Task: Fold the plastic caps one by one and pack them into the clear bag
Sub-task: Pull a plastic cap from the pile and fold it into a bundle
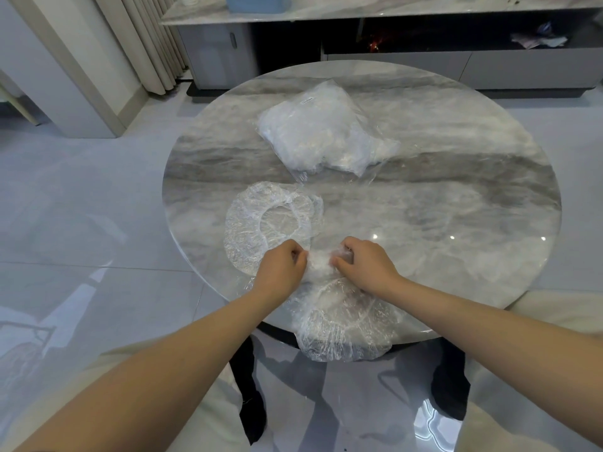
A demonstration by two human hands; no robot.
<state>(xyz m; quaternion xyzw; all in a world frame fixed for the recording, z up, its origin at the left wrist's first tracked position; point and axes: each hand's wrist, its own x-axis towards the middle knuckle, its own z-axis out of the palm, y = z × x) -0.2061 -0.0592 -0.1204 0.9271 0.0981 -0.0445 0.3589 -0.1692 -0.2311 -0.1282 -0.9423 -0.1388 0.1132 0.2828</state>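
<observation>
A bunched clear plastic cap (321, 262) lies between my two hands near the front of the round marble table (456, 203). My left hand (282, 267) pinches its left end and my right hand (365, 264) grips its right end. Another clear cap (346, 324) lies spread under my wrists and hangs over the table's front edge. A third cap (261, 223) lies flat to the left, its elastic ring showing. The clear bag (319, 132), stuffed with folded caps, rests at the back of the table with its mouth toward me.
A low grey cabinet (424, 70) with a marble top stands beyond the table. Curtains (146, 44) hang at the back left. Glossy floor tiles surround the table, and its dark legs (248, 386) show below the front edge.
</observation>
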